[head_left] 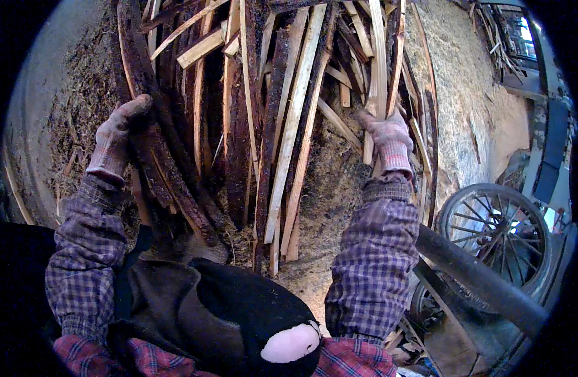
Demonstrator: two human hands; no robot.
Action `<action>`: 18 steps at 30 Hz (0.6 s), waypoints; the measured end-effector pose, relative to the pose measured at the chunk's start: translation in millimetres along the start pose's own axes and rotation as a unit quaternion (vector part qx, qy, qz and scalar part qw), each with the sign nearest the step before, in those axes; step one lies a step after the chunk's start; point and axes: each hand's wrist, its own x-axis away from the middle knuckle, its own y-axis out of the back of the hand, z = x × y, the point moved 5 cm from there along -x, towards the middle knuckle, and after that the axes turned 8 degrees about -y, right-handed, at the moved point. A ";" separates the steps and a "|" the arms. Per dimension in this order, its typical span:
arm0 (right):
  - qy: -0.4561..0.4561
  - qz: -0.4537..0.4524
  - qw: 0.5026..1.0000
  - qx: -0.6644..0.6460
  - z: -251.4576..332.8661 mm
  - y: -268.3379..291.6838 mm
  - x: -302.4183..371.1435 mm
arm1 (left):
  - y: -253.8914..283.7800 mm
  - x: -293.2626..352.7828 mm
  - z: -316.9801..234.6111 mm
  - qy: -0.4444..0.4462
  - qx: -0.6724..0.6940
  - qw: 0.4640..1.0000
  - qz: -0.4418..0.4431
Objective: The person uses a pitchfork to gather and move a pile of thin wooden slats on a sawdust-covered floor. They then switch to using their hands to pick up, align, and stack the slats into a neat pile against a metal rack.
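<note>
My left hand [118, 135], in a dirty pale knit glove, is closed round the edge of a dark bark-covered wood slab [157, 160] on the left side of the pile. My right hand [389, 138], gloved the same way, grips pale wood strips [378, 63] that run up and away from me; its fingers are partly hidden behind them. Between my hands lies a loose heap of long, narrow wood offcuts [295, 107], some pale and sawn, others dark with bark. Their near ends point toward me, and several shorter pieces lie crosswise among them.
Sawdust [458, 94] and wood chips cover the ground around the heap. At the right stands a spoked wheel [496, 235] with a dark tyre, and a thick dark bar [480, 276] slants in front of it. More thin sticks [499, 47] lie at the far right.
</note>
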 end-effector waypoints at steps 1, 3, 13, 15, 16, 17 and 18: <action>-0.014 0.004 1.000 0.012 6.8 2.5 10.6 | 0.2 -0.5 0.2 -0.003 -0.009 1.000 0.002; 0.022 0.043 0.997 -0.066 9.4 -13.4 12.0 | 7.6 -9.8 7.5 -0.012 0.007 1.000 0.018; 0.006 0.061 0.962 -0.265 -34.8 -46.3 -12.9 | -5.7 -12.2 10.7 -0.020 0.051 0.994 0.092; 0.020 0.078 0.959 -0.270 -36.3 -53.3 -8.5 | -5.9 -12.0 9.5 -0.018 0.031 0.994 0.108; 0.023 0.082 0.969 -0.232 -14.5 -47.4 17.2 | 1.2 -11.5 7.4 -0.018 0.020 0.994 0.105; -0.039 0.063 0.981 -0.179 0.0 -34.5 44.4 | 4.2 -12.1 9.3 -0.018 0.038 0.994 0.099; -0.039 0.139 0.929 -0.341 -3.2 -47.4 52.4 | 11.2 -2.8 -2.9 -0.033 0.035 0.996 0.076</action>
